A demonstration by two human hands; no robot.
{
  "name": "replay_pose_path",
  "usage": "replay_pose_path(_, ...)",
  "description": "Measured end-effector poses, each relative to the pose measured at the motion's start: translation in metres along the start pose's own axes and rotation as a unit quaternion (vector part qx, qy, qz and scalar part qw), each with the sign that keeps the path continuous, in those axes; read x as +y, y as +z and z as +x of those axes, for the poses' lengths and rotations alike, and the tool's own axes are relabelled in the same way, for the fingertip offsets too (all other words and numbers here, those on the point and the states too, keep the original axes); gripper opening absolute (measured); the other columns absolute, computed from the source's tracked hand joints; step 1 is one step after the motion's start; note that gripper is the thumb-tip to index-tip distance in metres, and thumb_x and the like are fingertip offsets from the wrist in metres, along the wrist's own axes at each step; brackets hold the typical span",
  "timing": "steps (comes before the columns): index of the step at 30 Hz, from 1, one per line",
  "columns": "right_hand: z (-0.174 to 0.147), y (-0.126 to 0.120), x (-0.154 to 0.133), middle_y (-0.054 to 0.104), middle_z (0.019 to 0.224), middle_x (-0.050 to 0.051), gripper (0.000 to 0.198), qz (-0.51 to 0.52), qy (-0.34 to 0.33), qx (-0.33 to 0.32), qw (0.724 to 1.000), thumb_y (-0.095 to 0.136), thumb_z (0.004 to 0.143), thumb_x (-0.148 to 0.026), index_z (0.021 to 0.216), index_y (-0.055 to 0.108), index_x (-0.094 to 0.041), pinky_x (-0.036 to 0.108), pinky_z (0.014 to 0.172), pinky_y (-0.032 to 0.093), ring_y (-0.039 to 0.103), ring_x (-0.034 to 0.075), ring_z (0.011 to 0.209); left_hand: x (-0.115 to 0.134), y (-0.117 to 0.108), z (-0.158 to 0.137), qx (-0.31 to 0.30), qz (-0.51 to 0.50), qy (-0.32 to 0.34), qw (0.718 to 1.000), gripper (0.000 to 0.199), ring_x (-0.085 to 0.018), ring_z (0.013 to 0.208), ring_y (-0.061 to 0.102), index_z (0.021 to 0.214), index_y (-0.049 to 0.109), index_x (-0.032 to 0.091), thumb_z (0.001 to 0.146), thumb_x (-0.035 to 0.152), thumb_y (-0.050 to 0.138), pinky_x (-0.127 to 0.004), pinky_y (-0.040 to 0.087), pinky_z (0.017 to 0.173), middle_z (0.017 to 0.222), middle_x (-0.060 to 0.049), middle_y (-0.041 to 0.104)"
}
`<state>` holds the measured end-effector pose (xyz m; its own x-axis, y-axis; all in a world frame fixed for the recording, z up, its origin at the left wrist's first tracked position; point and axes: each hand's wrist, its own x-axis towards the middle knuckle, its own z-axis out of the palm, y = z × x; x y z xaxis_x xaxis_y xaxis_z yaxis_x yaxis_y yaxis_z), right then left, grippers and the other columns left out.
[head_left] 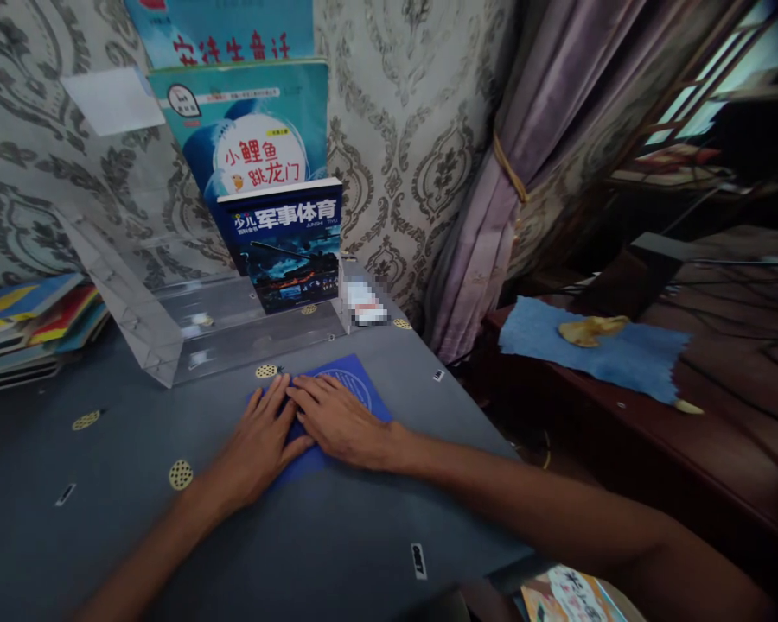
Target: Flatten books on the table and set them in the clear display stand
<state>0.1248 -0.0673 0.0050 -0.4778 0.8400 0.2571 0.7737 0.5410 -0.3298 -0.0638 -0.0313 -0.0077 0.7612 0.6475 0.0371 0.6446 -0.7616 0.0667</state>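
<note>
A flat blue booklet or sheet (371, 399) with a pale round line design lies on the grey table covering. Across its left part rests my left hand (265, 441), fingers stretched out and thumb pointing right. My right hand (341, 422) lies flat over its middle, palm down, with the fingertips touching my left hand. Both hands are open and cover much of the blue surface. Just beyond them, a clear plastic book rack (213, 345) holds a dark book with a tank on the cover (291, 250) at its right end.
Behind it stand a teal book (259, 130) and another teal book (233, 30). A stack of books (32, 328) lies at the left. Past the table's right edge are a tied curtain (467, 207) and a dark red desk with a blue cloth (538, 337). A colourful book (567, 596) shows below.
</note>
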Motion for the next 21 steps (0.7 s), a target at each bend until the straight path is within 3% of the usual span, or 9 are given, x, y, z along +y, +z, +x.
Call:
replay_pose_path(13, -0.021, -0.007, 0.044, 0.041, 0.156, 0.023, 0.058, -0.037, 0.088, -0.014, 0.995, 0.046, 0.102, -0.043, 0.146, 0.045, -0.005, 0.053, 0.121, 0.030, 0.033, 0.032, 0.149, 0.003, 0.001, 0.011, 0.013, 0.017, 0.005, 1.000, 0.067, -0.030, 0.153, 0.024, 0.155, 0.034, 0.020, 0.101, 0.060, 0.034, -0.053, 0.024, 0.122, 0.164, -0.015, 0.029)
replay_pose_path(21, -0.033, -0.017, 0.048, 0.037, 0.159, 0.020, 0.064, -0.092, 0.166, -0.015, 0.982, 0.038, 0.103, -0.049, 0.150, 0.041, -0.005, 0.050, 0.124, 0.023, 0.029, 0.029, 0.151, 0.005, 0.003, 0.008, 0.020, 0.031, -0.014, 0.999, 0.067, -0.032, 0.152, 0.026, 0.155, 0.035, 0.018, 0.101, 0.058, 0.034, -0.056, 0.024, 0.120, 0.163, -0.016, 0.031)
